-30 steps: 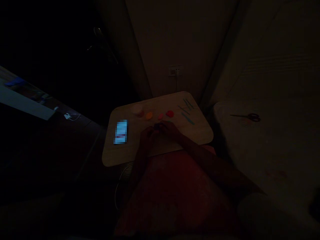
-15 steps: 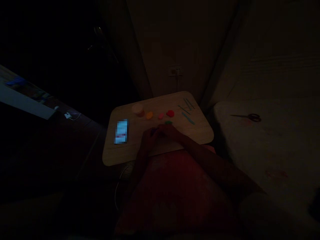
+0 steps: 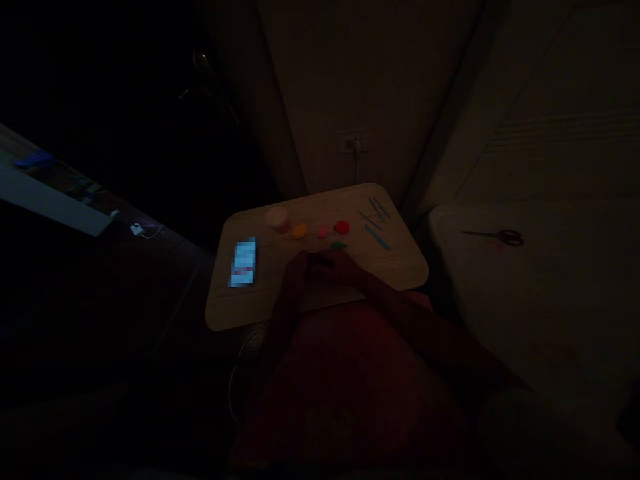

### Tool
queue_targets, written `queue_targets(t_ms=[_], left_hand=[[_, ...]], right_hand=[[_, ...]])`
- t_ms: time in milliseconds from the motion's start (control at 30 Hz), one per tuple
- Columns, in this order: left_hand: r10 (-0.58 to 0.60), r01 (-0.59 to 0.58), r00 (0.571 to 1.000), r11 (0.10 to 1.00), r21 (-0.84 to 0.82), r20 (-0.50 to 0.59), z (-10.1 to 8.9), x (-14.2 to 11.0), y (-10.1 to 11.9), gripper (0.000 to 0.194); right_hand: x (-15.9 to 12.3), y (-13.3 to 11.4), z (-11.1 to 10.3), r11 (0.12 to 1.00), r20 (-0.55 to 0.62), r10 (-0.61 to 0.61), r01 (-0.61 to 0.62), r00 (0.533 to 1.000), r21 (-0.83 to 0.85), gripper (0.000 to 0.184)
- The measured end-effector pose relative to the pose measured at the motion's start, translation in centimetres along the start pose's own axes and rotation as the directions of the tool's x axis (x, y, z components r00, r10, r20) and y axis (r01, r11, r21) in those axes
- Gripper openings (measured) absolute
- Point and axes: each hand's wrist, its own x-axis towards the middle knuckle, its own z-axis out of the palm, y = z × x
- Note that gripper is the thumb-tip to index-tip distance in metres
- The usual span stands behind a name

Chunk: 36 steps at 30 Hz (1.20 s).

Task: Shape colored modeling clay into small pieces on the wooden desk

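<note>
My left hand (image 3: 297,272) and my right hand (image 3: 344,267) meet over the near part of the small wooden table (image 3: 265,307). Both have curled fingers, closed around a small dark lump of modelling clay, mostly hidden between them in the dim light. Just beyond my right hand lies a green piece of clay (image 3: 339,246). Farther back are a red piece of clay (image 3: 342,228), a pink piece (image 3: 323,232) and an orange piece (image 3: 300,231). A round lidded tub (image 3: 277,219) stands at the back left of these.
A lit phone (image 3: 243,262) lies on the table's left side. Several thin blue-green sticks (image 3: 380,209) and a flat blue-green tool (image 3: 377,237) are at the right. Scissors (image 3: 500,236) rest on a pale surface beyond the table. A wall socket (image 3: 353,142) holds a plug.
My fingers have shifted around the lump; its bluish-purple side, visible earlier by my left fingers, is now covered. The pieces on the table stay put, and the view has moved slightly.
</note>
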Motion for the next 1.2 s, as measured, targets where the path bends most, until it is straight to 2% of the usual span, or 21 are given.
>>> queue_targets(t_ms=[133,267,433,633,833,933,1067,1200], left_hand=[[-0.009,0.009,1.000,1.000,-0.009,-0.021,-0.2,0.0,-0.2,0.056],[0.007,-0.008,0.999,1.000,0.006,0.039,-0.2,-0.2,0.1,0.053],[-0.015,0.011,0.998,0.998,0.056,0.068,-0.2,-0.2,0.3,0.044],[0.054,-0.076,0.984,0.989,0.128,0.168,-0.2,-0.1,0.5,0.037],[0.074,-0.093,0.988,0.987,0.132,0.138,-0.4,-0.1,0.8,0.035],[0.083,-0.099,0.990,0.985,0.143,0.114,-0.4,-0.2,1.1,0.037],[0.027,-0.031,0.999,0.993,0.111,0.040,-0.2,-0.3,1.2,0.044],[-0.016,0.016,1.000,1.000,0.026,-0.008,-0.2,-0.3,0.8,0.051]], right_hand=[[0.0,0.3,0.0,1.000,-0.001,0.002,-0.002,1.000,0.010,0.037],[0.1,0.5,0.0,0.999,-0.043,-0.003,0.004,0.999,0.033,0.036],[0.1,0.7,-0.2,0.992,-0.018,-0.030,0.032,0.999,0.125,0.039],[0.1,0.8,-0.3,0.992,-0.007,-0.027,0.027,1.000,0.121,0.047],[0.1,1.3,0.0,0.987,-0.011,-0.064,0.065,0.998,0.147,0.037],[-0.1,0.9,-0.1,0.984,-0.058,-0.074,0.082,0.996,0.157,0.036],[-0.1,0.2,-0.4,0.973,-0.137,-0.106,0.131,0.985,0.190,0.040],[0.1,0.6,-0.3,0.960,-0.168,-0.037,0.081,0.985,0.267,0.034]])
